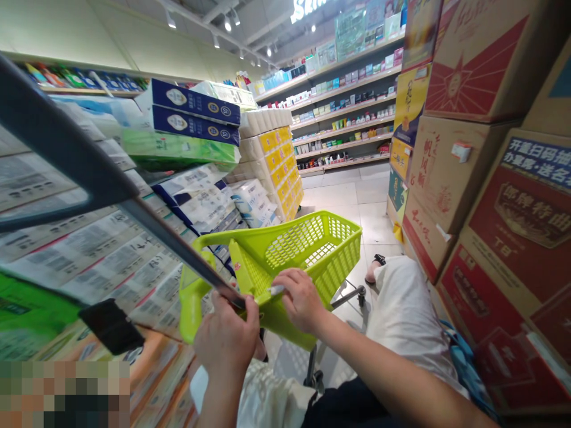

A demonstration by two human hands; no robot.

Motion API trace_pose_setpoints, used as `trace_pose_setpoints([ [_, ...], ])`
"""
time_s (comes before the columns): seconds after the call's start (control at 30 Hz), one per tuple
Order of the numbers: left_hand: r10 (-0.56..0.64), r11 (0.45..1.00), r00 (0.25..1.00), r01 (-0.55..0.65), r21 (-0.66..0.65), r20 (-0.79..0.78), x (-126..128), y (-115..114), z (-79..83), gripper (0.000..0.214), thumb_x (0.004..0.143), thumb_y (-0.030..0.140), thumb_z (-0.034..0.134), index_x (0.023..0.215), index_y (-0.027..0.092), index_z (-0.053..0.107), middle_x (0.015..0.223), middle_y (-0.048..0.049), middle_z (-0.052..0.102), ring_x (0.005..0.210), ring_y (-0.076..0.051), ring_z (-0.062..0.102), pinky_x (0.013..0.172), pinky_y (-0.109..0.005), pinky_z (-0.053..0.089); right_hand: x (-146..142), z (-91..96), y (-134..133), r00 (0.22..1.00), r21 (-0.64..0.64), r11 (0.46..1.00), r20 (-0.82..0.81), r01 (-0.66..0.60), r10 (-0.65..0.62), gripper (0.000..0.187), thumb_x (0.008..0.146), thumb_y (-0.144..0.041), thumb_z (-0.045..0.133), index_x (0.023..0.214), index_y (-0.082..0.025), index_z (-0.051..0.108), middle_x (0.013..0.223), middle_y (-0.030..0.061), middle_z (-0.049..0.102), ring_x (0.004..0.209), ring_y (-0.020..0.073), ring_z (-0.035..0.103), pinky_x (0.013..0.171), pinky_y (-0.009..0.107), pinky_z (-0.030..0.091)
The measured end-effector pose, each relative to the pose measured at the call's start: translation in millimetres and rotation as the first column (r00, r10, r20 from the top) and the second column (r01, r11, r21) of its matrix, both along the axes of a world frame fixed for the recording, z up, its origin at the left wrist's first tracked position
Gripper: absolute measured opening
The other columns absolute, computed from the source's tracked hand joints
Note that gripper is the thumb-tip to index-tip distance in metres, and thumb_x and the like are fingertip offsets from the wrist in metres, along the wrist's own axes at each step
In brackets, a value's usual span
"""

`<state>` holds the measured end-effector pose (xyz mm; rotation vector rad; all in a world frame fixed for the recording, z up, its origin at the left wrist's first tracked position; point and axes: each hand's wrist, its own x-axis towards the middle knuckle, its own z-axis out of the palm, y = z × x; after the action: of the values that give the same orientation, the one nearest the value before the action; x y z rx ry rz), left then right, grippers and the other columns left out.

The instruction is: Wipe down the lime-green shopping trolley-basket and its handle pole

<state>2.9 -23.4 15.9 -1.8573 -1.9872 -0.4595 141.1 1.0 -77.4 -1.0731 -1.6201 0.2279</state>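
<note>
My left hand [229, 333] is closed around the narrow end of a long dark bar [167, 241]. The bar widens and forks toward the upper left, very near the camera. Beside it, my right hand [301, 300] rests at the near rim of a lime-green shopping cart [341, 255], fingers curled. A small white object [276, 289] shows at those fingertips; its kind is unclear. The cart stands just ahead of me, and its basket shows a perforated floor and walls. My left hand overlaps the cart's near end.
Stacked tissue packs [191, 113] line the left side, with a black flat object [111, 326] in front of lower packs. Cardboard cartons [446, 172] rise on the right. Shelves [343, 110] of small goods stand beyond the tiled floor [339, 196]. A pale-clothed leg [397, 303] is beside the cart.
</note>
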Motion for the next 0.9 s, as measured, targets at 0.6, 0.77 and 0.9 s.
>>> trace_pose_setpoints([
  [0.6,0.019,1.0,0.997,-0.017,-0.017,0.073,-0.9,-0.3,-4.1,0.045,0.087,0.048,0.042,0.109,0.011,0.057,0.069,-0.0108,0.067,0.075,-0.031,0.067,0.069,-0.039,0.05,-7.3,-16.0,-10.8,0.993,0.206,0.972,0.047,-0.113,0.105,0.033,0.091,-0.018,0.047,0.121,-0.026,0.057,0.122,0.0069,0.059,0.122,0.0213,0.049,0.109,0.043,0.038],
  [0.77,-0.293,0.893,0.904,0.141,0.428,0.313,-16.1,-6.1,-13.3,0.053,0.083,0.037,0.054,0.128,0.013,0.045,0.112,-0.0158,0.063,0.104,-0.03,0.062,0.087,-0.043,0.051,20.5,-55.7,2.6,0.975,0.162,0.967,-0.137,0.194,-0.173,0.034,0.094,-0.015,0.042,0.121,-0.026,0.062,0.126,0.0097,0.051,0.122,0.0223,0.049,0.106,0.044,0.044],
  [0.9,-0.67,0.625,0.73,0.46,0.631,0.131,-7.3,-6.4,-24.2,0.046,0.081,0.019,0.054,0.126,0.018,0.049,0.115,-0.0113,0.061,0.111,-0.025,0.059,0.099,-0.041,0.046,14.4,-58.6,2.0,0.973,0.175,0.96,-0.117,0.219,-0.2,0.032,0.094,-0.017,0.046,0.118,-0.027,0.065,0.108,0.0077,0.053,0.103,0.0192,0.055,0.092,0.036,0.051],
])
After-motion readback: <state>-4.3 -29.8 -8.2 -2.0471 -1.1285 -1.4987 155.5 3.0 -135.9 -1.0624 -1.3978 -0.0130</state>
